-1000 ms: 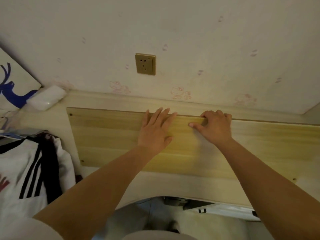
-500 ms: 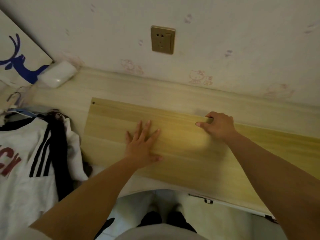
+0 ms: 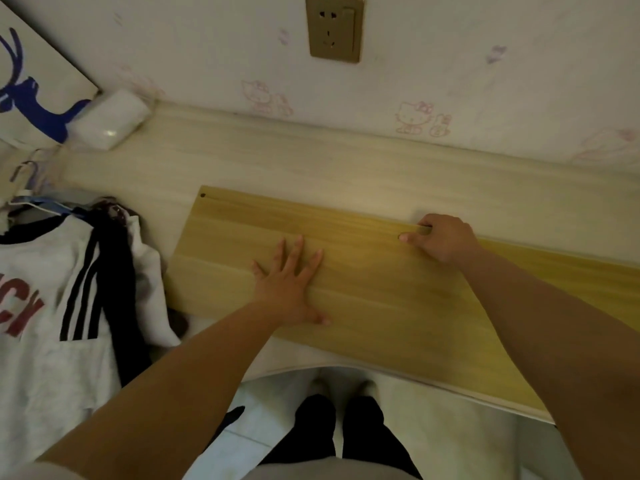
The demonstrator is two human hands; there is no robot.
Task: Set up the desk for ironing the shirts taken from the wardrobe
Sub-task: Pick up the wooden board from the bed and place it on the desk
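A long yellow wooden board [image 3: 388,306] lies flat on the pale desk [image 3: 294,168], angled slightly, its right end running out of view. My left hand [image 3: 291,285] rests flat on the board's middle with fingers spread. My right hand [image 3: 443,237] grips the board's far edge, fingers curled over it. A pile of shirts [image 3: 62,299], white with black stripes and red letters, lies on the desk's left side on hangers [image 3: 27,188].
A wall socket [image 3: 334,27] sits above the desk. A white packet [image 3: 110,119] and a panel with a blue deer [image 3: 31,98] stand at the back left corner. My legs and the tiled floor [image 3: 450,438] show below the desk's front edge.
The board has come toward me, away from the wall, opening a strip of desk behind it. My left hand slid back from the far edge to the board's middle.
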